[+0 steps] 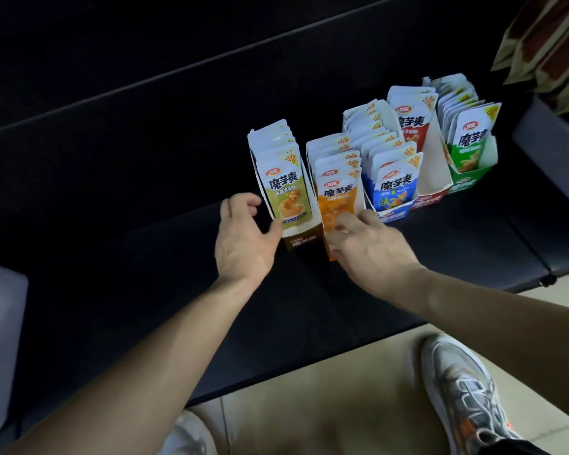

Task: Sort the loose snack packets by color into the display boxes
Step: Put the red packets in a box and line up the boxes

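Observation:
Several display boxes stand in a row on a dark seat, each packed with upright snack packets. From left they are an olive box (301, 239), an orange box (330, 247), a blue box (395, 213), a red box (429, 200) and a green box (470, 178). My left hand (243, 241) has its fingers curved around the left side of the olive box, with the thumb at the front olive packet (288, 201). My right hand (365, 244) rests its fingertips on the front orange packet (339, 208) in the orange box.
The dark seat (145, 257) stretches left and toward me. Brown and gold bags (546, 44) hang at the upper right above a grey ledge (552, 142). A pale object (0, 339) sits at the far left. My shoes (463, 389) stand on a tiled floor below.

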